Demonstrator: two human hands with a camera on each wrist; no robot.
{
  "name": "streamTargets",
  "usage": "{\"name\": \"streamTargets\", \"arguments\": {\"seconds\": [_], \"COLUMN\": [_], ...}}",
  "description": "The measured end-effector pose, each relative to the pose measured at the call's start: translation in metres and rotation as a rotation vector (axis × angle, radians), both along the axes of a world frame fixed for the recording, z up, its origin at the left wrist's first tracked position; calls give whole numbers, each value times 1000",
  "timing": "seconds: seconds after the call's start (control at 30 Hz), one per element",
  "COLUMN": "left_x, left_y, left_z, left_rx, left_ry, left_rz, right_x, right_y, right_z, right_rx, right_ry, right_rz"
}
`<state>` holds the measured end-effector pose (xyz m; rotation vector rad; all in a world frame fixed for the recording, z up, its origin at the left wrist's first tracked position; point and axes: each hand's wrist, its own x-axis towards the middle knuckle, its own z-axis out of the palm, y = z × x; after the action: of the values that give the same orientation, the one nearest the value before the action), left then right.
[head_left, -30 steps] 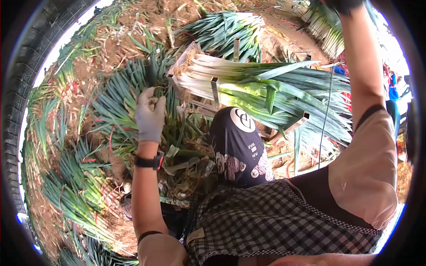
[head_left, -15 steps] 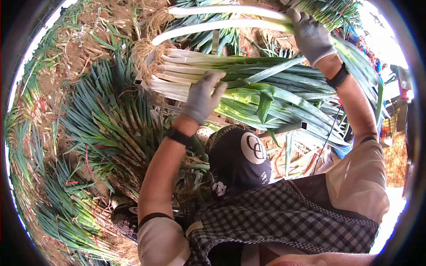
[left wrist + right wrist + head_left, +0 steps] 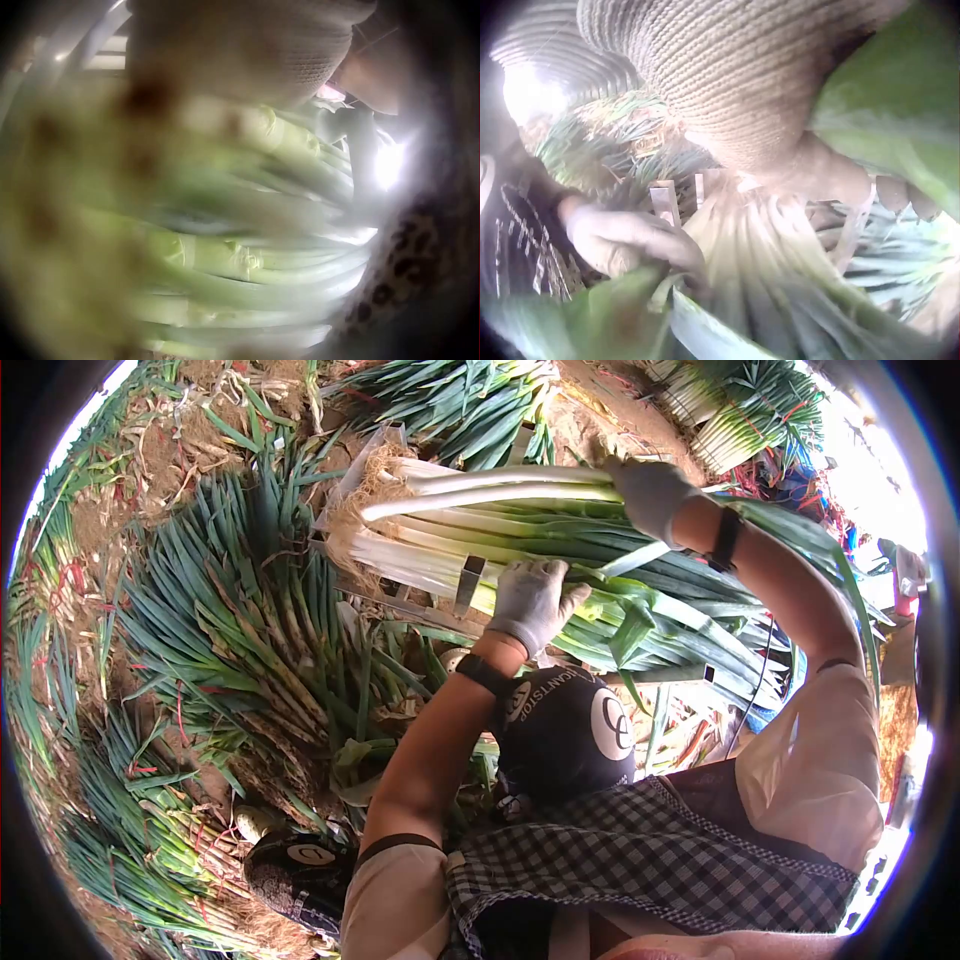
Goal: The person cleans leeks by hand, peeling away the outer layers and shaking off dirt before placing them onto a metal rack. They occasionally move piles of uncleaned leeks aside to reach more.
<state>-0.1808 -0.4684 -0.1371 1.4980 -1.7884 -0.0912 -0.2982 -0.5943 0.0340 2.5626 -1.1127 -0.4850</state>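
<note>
A pile of leeks [image 3: 560, 540] with white shafts and green leaves lies lengthwise in a metal frame [image 3: 468, 588], root ends to the left. My gloved right hand [image 3: 652, 495] grips two leeks [image 3: 480, 502] at the upper part of their shafts, laid along the top of the pile. Their leaves trail off to the right beyond my wrist. On the near side of the pile rests my gloved left hand [image 3: 532, 602], bent over the stalks with its thumb apart; the fingertips are partly hidden. Green stalks [image 3: 217, 255] fill the left wrist view beneath the glove.
Heaps of leeks [image 3: 220, 590] cover the ground to the left, and another heap [image 3: 460, 405] lies behind the frame. Tied bundles [image 3: 740, 420] stand at the back right. A dark patterned covering [image 3: 565, 725] on my knee is close to the frame's near edge.
My right hand came into view with two leeks and lowered them onto the pile. The left hand moved right, from over the left heap to the pile's near side.
</note>
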Motion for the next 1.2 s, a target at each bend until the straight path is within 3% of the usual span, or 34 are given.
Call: {"name": "streamTargets", "arguments": {"seconds": [0.17,0.27,0.3,0.4,0.43,0.47,0.5,0.53,0.57,0.6,0.7,0.73,0.8,0.83,0.9,0.93,0.97,1.03,1.1,1.17,1.2], "left_x": [3,12,16,54,73,95,122,149,169,188,205,208,220,226,230,228,231,240,238,230,216], "left_y": [3,10,13,40,46,51,43,35,25,13,-23,-39,-66,-67,-62,-56,-57,-59,-61,-79,-79], "left_z": [0,11,11,31,37,47,42,32,31,23,20,3,-44,-50,-59,-45,-40,-39,-35,-35,-26], "left_rx": [-9,-60,-128,29,32,83,-85,-30,24,175,368,374,465,468,345,385,386,461,374,786,792], "left_ry": [46,129,191,640,674,629,333,186,97,-28,-245,-240,-527,-522,-464,-533,-527,-400,-393,-622,-689], "left_rz": [-59,-126,-153,-405,-312,-127,30,133,228,312,300,290,91,79,15,51,48,139,70,94,103], "right_x": [67,82,77,70,64,66,75,83,80,72,43,26,35,41,56,66,78,97,105,106,106], "right_y": [-10,-10,-14,-22,-31,-23,-10,-4,-16,-38,-72,-73,-32,-14,1,1,0,-2,0,0,1], "right_z": [-29,-74,-95,-125,-137,-127,-99,-82,-96,-126,-176,-188,-147,-129,-100,-104,-107,-128,-153,-153,-147], "right_rx": [187,277,302,294,307,316,357,394,391,297,120,-74,167,238,249,253,372,493,398,401,390], "right_ry": [41,117,85,55,7,10,97,180,171,456,826,729,554,480,468,472,387,312,357,409,464], "right_rz": [-22,-4,4,6,-37,-46,-42,-32,-32,161,476,697,525,477,573,566,341,109,370,392,417]}}
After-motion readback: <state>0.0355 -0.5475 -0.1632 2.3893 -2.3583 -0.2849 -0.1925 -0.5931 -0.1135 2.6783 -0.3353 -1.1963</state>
